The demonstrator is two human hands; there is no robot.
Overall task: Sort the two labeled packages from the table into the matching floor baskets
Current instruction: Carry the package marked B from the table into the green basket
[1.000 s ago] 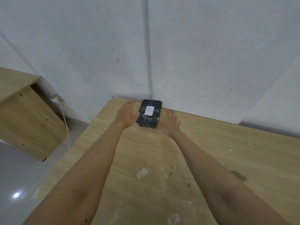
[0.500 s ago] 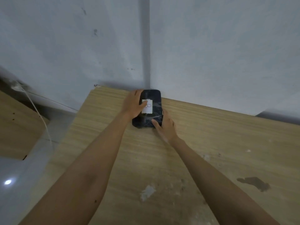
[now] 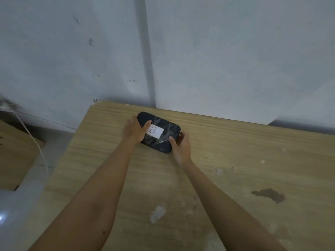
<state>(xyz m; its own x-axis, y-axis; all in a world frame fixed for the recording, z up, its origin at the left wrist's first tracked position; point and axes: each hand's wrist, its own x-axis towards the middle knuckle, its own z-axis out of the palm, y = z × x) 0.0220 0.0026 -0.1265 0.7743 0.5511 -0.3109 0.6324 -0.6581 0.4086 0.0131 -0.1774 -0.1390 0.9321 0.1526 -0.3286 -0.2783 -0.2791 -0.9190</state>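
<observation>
both hands clasp a dark wrapped package (image 3: 159,134) at the far end of a wooden table (image 3: 235,160), close to the wall: the left hand (image 3: 134,130) grips its left end with the thumb lying across the top beside the white label (image 3: 154,131), and the right hand (image 3: 181,144) pinches the near right corner, thumb on top and fingers curled behind. the label reads "b". the package lies askew on the tabletop, and whether it rests flat or is already slightly raised cannot be told. the glossy film over it looks slick, so it could slide out of a loose hold during the carry; the left thumb also sits against the label's edge and might peel or smudge it, which would make the match harder to read. no floor baskets appear in this view, so their positions and contents cannot be told. no second package is visible on the table.
</observation>
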